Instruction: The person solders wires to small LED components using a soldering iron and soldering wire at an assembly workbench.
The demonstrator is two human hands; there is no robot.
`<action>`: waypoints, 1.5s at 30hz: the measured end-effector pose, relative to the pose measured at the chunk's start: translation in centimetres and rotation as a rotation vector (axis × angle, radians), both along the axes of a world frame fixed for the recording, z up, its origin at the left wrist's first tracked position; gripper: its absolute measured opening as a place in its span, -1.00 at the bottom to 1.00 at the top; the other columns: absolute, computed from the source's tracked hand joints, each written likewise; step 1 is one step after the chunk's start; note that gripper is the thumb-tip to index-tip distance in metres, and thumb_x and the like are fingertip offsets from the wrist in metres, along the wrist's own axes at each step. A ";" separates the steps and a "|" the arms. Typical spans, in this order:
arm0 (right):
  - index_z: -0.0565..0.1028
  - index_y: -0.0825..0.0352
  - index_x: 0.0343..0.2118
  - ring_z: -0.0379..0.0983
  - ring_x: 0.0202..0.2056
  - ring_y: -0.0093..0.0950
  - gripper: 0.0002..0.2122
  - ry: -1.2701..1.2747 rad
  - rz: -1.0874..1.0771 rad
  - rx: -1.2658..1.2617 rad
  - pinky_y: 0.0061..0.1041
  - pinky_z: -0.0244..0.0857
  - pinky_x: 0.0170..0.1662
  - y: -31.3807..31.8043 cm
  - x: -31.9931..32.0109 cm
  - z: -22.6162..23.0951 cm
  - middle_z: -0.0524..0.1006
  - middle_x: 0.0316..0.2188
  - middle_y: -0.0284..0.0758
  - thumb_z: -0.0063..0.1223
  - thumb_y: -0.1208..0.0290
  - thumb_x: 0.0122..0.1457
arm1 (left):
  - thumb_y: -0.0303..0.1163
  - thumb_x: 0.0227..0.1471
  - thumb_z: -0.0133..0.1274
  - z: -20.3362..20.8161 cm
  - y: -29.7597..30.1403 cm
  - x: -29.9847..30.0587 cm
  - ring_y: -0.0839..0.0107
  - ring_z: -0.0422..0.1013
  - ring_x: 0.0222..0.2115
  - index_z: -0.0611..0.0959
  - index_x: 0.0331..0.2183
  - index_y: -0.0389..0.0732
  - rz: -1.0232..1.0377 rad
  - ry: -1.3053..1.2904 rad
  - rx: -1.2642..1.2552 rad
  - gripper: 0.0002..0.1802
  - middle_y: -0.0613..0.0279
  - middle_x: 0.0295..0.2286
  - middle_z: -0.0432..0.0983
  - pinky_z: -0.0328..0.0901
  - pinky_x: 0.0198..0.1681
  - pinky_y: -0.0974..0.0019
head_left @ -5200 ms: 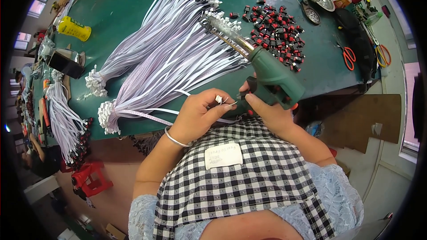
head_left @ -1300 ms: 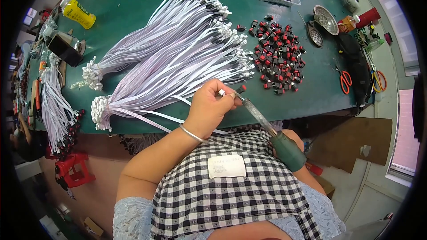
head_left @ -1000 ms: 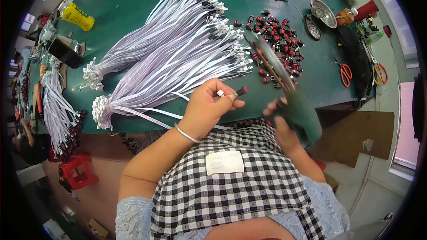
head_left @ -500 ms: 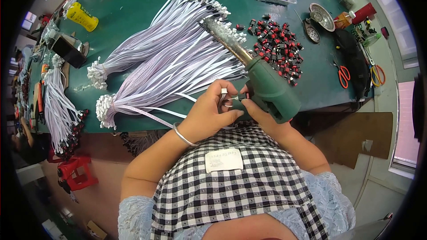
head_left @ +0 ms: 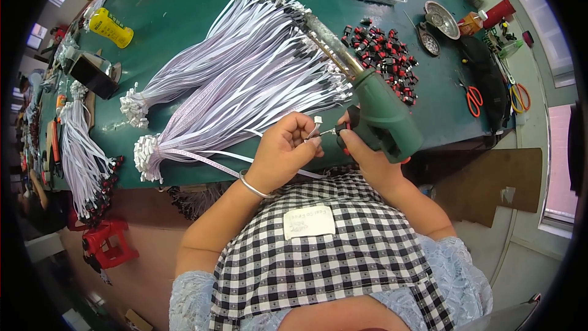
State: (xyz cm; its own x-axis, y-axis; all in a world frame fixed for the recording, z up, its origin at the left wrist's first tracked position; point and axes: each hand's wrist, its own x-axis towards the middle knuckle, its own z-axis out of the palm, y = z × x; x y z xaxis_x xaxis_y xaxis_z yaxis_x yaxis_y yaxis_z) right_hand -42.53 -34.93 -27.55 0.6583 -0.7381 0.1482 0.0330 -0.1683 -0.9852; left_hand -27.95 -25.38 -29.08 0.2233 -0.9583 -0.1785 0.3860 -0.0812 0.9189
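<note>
While the left hand [head_left: 280, 152] pinches thin wire [head_left: 329, 132], the right hand [head_left: 378, 167] grips a green tool [head_left: 384, 105] and, at the left's two o'clock, the black part [head_left: 342, 127]; ideally, keep the wire slack.

Your green-handled tool [head_left: 387, 110]: tip swung from left hand [head_left: 282, 151] to across white cables [head_left: 245, 86]; black connector [head_left: 342, 128]: now in right hand [head_left: 372, 160].
</note>
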 end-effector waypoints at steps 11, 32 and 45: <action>0.41 0.34 -0.32 0.32 -0.43 -0.60 -0.80 0.023 0.038 -0.021 -0.63 0.21 -0.32 0.5 -0.3 -0.8 0.39 -0.47 -0.40 0.07 0.58 -0.07 | -0.58 -0.11 0.05 -0.1 0.3 -0.3 0.69 0.27 -0.46 0.48 -0.38 -0.29 0.039 -0.062 -0.056 -0.85 0.39 -0.46 0.39 0.19 -0.36 0.60; 0.40 0.34 -0.31 0.31 -0.29 -0.67 -0.82 -0.031 0.056 0.206 -0.63 0.22 -0.23 -0.2 -0.6 -0.6 0.42 -0.40 -0.43 0.04 0.55 -0.03 | -0.47 -0.06 0.02 1.0 0.1 0.9 0.62 0.30 -0.53 0.44 -0.37 -0.24 -0.124 0.162 0.048 -0.85 0.37 -0.52 0.37 0.24 -0.46 0.56; 0.39 0.36 -0.34 0.32 -0.36 -0.65 -0.86 -0.079 0.039 0.277 -0.65 0.24 -0.29 -0.5 -1.1 -0.5 0.42 -0.41 -0.42 0.02 0.56 -0.01 | -0.51 -0.07 0.05 1.6 -0.1 0.2 0.63 0.36 -0.50 0.44 -0.34 -0.29 -0.215 -0.085 0.087 -0.82 0.31 -0.45 0.39 0.35 -0.45 0.55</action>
